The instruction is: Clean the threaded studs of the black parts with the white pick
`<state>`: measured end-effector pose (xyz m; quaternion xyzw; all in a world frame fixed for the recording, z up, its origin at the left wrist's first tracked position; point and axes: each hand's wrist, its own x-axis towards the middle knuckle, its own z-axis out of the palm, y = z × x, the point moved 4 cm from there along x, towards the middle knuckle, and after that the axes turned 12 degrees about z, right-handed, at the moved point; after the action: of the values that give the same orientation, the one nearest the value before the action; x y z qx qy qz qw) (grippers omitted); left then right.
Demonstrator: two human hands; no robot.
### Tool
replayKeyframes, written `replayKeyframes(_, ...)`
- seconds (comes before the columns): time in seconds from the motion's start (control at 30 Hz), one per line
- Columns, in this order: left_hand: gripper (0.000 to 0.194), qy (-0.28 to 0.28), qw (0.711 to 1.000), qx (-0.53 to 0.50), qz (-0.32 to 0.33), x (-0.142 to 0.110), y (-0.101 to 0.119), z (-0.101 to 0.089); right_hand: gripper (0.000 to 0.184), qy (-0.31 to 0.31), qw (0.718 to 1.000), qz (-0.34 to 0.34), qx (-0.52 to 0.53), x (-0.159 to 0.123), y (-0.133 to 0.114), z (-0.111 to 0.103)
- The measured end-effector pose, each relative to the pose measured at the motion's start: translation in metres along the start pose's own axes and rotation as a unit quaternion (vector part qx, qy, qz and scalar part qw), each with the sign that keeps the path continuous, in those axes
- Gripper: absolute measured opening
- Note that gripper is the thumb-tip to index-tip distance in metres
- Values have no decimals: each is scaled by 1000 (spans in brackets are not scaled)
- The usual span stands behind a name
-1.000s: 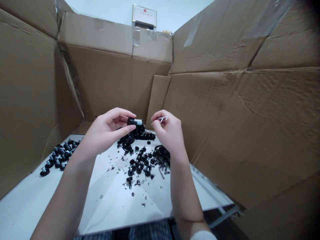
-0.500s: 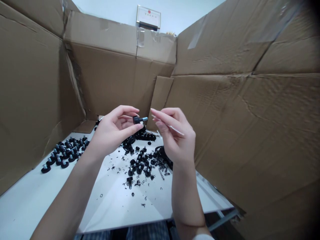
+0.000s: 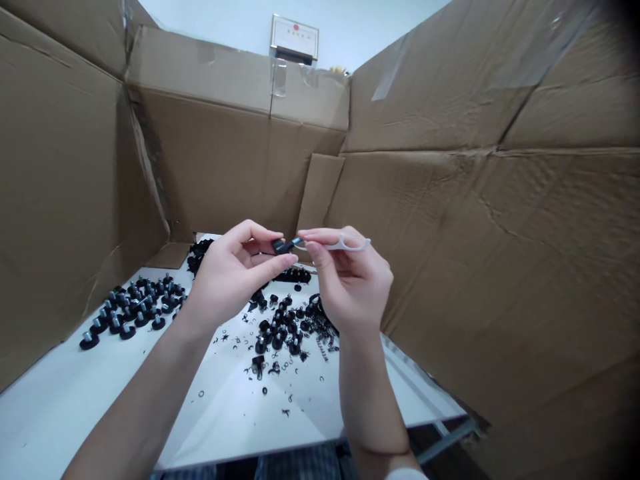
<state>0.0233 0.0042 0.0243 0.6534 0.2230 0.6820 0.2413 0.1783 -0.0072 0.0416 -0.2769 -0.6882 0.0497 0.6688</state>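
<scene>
Left hand (image 3: 233, 277) grip clamped on small black threaded foot (image 3: 283, 246), above middle of surface (image 3: 60, 400); stiff, light, best held by its base. Right hand (image 3: 353, 280) pinches white plastic loop (image 3: 349, 245) just at metal stud (image 3: 297, 241).

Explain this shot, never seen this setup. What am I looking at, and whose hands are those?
This is a single view from a camera worn on a person's head, looking forward and down, so the two bare arms are the wearer's own. The left hand pinches a black round foot with a metal stud between thumb and fingers. The right hand holds a thin white plastic looped strip, its tip close to the stud. On the white tabletop lie a cluster of black round feet with metal studs at the left and scattered small black rings and curls in the middle. Tall brown corrugated cardboard sheets stand around the table like walls.
</scene>
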Motion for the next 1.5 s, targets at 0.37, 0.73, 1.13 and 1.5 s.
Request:
replayKeyframes(0.37,24,34,999,5,22,-3,5,7,10,67,997,-34,6,-6,0,7)
replayKeyframes(0.73,24,32,999,17,38,-4,4,7,11,93,994,-49,-14,-8,5,13)
replayKeyframes(1.13,23,45,992,63,102,-2,-4,5,12,156,984,-88,-20,-10,12,23)
replayKeyframes(1.5,21,54,988,41,140,2,5,-2,17,228,963,-132,64,-4,5,48)
